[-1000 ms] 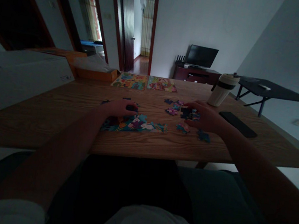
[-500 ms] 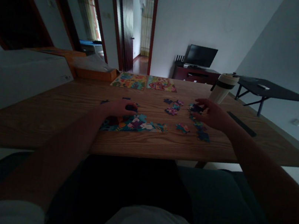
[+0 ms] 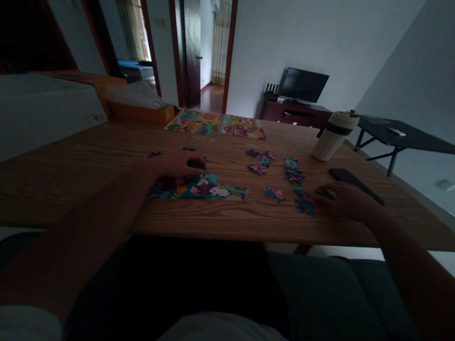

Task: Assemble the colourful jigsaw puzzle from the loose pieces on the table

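My left hand (image 3: 175, 164) is closed at the left of the table, with a dark puzzle piece (image 3: 197, 164) at its fingertips. Just below it lies a joined puzzle strip (image 3: 220, 190) with rabbits on a teal ground; the hand covers part of its left end. My right hand (image 3: 345, 200) rests low over the table at the right, its fingers curled on a dark puzzle piece (image 3: 326, 193) that is partly hidden. To its left runs a column of blue puzzle pieces (image 3: 294, 176). A pink and teal piece (image 3: 274, 194) lies between the strip and the column.
Several pink and purple pieces (image 3: 258, 168) lie mid-table. Behind them are two colourful picture sheets (image 3: 196, 122). A cream tumbler (image 3: 333, 138) and a black flat object (image 3: 356, 184) are at the right. A white box (image 3: 30, 118) and an orange tray (image 3: 142, 114) stand at the left.
My right hand has moved from the top of the blue column toward me and to the right, uncovering those pieces. My left hand has stayed nearly in place. The view has shifted slightly.
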### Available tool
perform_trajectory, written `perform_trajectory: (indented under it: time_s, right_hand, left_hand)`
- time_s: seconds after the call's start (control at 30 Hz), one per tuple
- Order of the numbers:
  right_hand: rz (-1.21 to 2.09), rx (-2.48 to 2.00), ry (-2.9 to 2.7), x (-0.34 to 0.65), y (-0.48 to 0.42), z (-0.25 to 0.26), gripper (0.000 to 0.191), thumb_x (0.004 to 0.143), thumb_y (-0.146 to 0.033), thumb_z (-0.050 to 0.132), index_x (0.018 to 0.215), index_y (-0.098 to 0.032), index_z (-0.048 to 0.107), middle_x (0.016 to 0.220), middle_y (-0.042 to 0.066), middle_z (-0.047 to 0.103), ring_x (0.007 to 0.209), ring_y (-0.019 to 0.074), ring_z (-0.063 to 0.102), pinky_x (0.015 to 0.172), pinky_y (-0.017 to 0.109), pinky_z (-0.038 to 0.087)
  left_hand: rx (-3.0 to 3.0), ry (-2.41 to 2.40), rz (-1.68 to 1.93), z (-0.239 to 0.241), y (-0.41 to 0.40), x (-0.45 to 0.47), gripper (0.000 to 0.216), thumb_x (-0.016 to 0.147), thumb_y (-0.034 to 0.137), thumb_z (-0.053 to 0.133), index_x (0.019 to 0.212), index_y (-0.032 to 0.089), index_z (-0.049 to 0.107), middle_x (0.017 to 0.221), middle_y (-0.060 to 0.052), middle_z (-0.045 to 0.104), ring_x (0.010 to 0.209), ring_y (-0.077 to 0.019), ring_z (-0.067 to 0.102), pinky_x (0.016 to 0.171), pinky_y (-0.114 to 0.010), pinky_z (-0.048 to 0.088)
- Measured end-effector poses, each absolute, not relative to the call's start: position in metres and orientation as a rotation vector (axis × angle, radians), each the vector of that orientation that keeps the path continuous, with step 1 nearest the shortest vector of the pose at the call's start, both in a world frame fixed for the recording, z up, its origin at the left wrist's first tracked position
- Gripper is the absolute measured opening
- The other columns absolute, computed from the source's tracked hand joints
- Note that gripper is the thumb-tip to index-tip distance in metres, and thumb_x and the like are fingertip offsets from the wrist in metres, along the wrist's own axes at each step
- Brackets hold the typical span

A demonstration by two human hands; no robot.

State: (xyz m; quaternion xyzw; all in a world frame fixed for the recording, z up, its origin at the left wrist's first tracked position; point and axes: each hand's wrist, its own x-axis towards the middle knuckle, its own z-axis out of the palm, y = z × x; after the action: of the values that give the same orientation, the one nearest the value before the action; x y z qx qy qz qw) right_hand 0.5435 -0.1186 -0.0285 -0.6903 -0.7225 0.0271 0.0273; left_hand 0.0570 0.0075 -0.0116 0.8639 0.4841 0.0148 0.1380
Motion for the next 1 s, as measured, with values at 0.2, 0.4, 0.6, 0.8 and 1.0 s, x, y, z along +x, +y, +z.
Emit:
perform_trajectory:
  time_s: [0.2, 0.4, 0.6, 0.8, 1.0]
  right_hand:
    - [0.024, -2.02, -2.371, 0.497, -0.12, -0.023, 0.055, 0.094, -0.063, 0.041, 0.091, -0.022, 0.077, 0.102, 0.013, 0.073, 0.095, 0.0294, 0.067, 0.088, 0.042, 0.049]
    - [-0.048, -1.884, -2.451, 0.481, -0.105, -0.028, 0.034, 0.093, -0.043, 0.049, 0.089, -0.021, 0.075, 0.1, 0.013, 0.073, 0.091, 0.0303, 0.068, 0.085, 0.045, 0.051]
    - [0.069, -1.834, -2.429, 0.479, -0.096, -0.025, 0.02, 0.083, -0.029, 0.058, 0.092, -0.024, 0.076, 0.103, 0.01, 0.073, 0.094, 0.0311, 0.068, 0.087, 0.047, 0.052]
    - [0.16, -1.694, -2.494, 0.466, -0.091, -0.021, 0.027, 0.085, -0.048, 0.063, 0.096, -0.027, 0.076, 0.098, 0.009, 0.074, 0.093, 0.0315, 0.068, 0.083, 0.044, 0.053]
    - [0.1, -1.663, -2.612, 0.453, -0.08, -0.025, 0.032, 0.091, -0.05, 0.055, 0.089, -0.023, 0.073, 0.088, 0.01, 0.072, 0.075, 0.0255, 0.067, 0.067, 0.037, 0.05]
  left_hand:
    - [2.544, 1.356, 0.055, -0.014, 0.011, 0.054, 0.057, 0.087, 0.063, 0.051, 0.128, 0.026, 0.063, 0.131, -0.008, 0.062, 0.109, -0.0247, 0.063, 0.095, -0.033, 0.048]
    - [2.457, 1.394, 0.032, -0.012, 0.006, 0.056, 0.061, 0.085, 0.067, 0.05, 0.131, 0.028, 0.061, 0.132, -0.008, 0.062, 0.097, -0.0241, 0.067, 0.086, -0.034, 0.052]
    - [2.495, 1.365, 0.052, -0.012, 0.005, 0.057, 0.06, 0.086, 0.066, 0.051, 0.131, 0.027, 0.061, 0.135, -0.007, 0.06, 0.107, -0.0244, 0.064, 0.09, -0.031, 0.049]
    - [2.502, 1.358, 0.051, -0.01, 0.004, 0.059, 0.055, 0.088, 0.062, 0.051, 0.128, 0.027, 0.063, 0.133, -0.007, 0.061, 0.107, -0.0244, 0.064, 0.092, -0.031, 0.049]
    - [2.501, 1.373, 0.02, -0.006, -0.001, 0.061, 0.057, 0.088, 0.063, 0.052, 0.132, 0.028, 0.061, 0.135, -0.006, 0.061, 0.106, -0.0245, 0.065, 0.09, -0.031, 0.05]
